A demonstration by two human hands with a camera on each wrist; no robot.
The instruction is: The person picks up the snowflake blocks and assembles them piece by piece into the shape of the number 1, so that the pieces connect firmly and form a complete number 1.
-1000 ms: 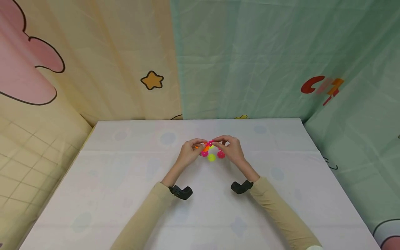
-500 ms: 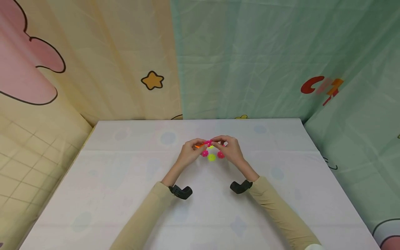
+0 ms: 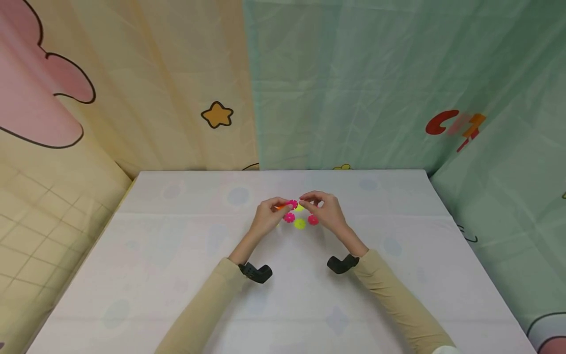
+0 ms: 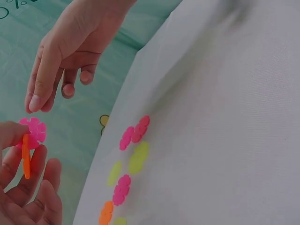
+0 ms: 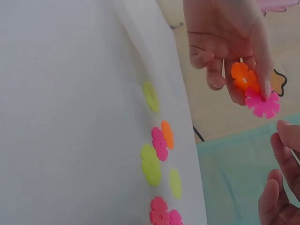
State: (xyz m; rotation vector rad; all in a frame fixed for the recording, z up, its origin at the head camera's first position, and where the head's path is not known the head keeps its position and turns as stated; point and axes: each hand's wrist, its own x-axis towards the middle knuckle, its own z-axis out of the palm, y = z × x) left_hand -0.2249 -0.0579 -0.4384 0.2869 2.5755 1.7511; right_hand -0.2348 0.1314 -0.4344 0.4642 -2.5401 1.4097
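R-wrist: pink disc (image 5: pixel 257 106), orng disc (image 5: pixel 240 72) at its 11 o'clock. Head: wht tbl (image 3: pixel 212 309), pale bl.-dotted; crm curtain (image 3: pixel 177 73) 11 o'clock, blk-edged orng star (image 3: pixel 217 115); grn curtain (image 3: pixel 345 88) 1 o'clock.

We pinch with our left hand (image 3: pixel 267 216), thumb (image 5: pixel 262 56) straight; just right of our left hand, our right hand (image 3: pixel 325 210) hovers, fingers (image 4: pixel 69 83) loosely bent.

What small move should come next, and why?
Probably lower the right hand and pick up a yellow piece from the table: that hand holds nothing visible, while the left hand pinches a pink piece and an orange piece, which look joined.
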